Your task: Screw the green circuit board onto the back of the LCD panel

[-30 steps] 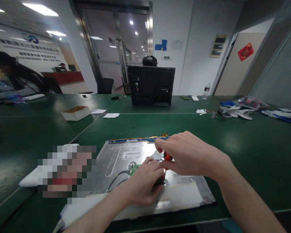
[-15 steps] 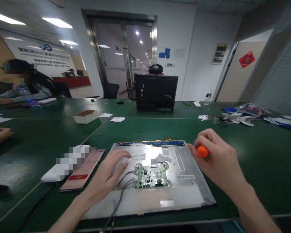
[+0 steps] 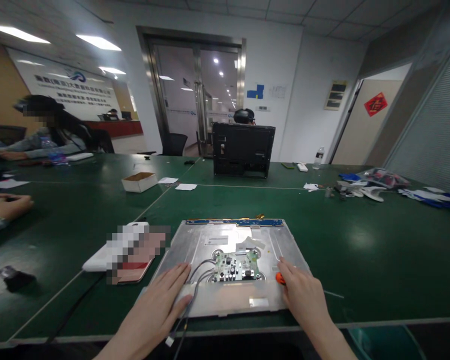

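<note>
A silver metal display panel (image 3: 210,240) lies flat on the green table (image 3: 360,240), with a small green circuit board (image 3: 235,266) at its middle and grey cables (image 3: 195,280) running off its near edge. My left hand (image 3: 161,305) rests flat, fingers spread, on the panel's near left corner beside the cables. My right hand (image 3: 303,297) sits at the panel's near right edge, closed around an orange-handled screwdriver (image 3: 279,278); only the handle's tip shows.
A phone and white device (image 3: 129,252) lie left of the panel. A black monitor back (image 3: 243,150) stands mid-table with a person behind it. A small cardboard box (image 3: 139,181) and papers lie farther left. Another person's hand (image 3: 7,205) rests at left. Gloves and bags (image 3: 375,177) lie at right.
Both hands left the circuit board. My right hand swung out right with the screwdriver, then came down to the panel's near right edge. My left hand slid to the near left corner.
</note>
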Demonstrator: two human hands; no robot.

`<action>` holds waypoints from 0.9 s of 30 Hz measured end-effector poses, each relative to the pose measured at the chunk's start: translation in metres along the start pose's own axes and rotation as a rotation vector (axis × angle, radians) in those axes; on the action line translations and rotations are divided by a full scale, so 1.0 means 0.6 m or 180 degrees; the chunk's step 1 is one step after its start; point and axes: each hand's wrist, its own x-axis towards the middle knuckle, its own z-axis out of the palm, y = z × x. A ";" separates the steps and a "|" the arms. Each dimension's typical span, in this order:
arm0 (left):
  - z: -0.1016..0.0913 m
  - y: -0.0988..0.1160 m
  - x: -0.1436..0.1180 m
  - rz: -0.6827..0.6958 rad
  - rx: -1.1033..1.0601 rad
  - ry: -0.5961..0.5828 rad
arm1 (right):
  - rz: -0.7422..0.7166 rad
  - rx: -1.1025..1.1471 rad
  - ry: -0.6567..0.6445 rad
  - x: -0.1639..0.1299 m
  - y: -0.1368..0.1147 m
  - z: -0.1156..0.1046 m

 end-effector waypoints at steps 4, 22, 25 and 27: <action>0.002 0.003 0.001 0.0129 0.0169 -0.0075 | 0.0245 0.0250 -0.0497 0.006 -0.003 -0.004; -0.025 0.091 0.113 0.0334 -0.0887 -0.1297 | 0.1201 0.0071 0.0028 0.054 0.079 -0.019; -0.022 0.112 0.138 0.0561 -0.0967 -0.1383 | 0.1249 0.0116 0.0074 0.075 0.096 -0.012; -0.010 0.124 0.152 0.0765 -0.0965 -0.1399 | 0.1244 0.0155 0.0079 0.082 0.107 -0.004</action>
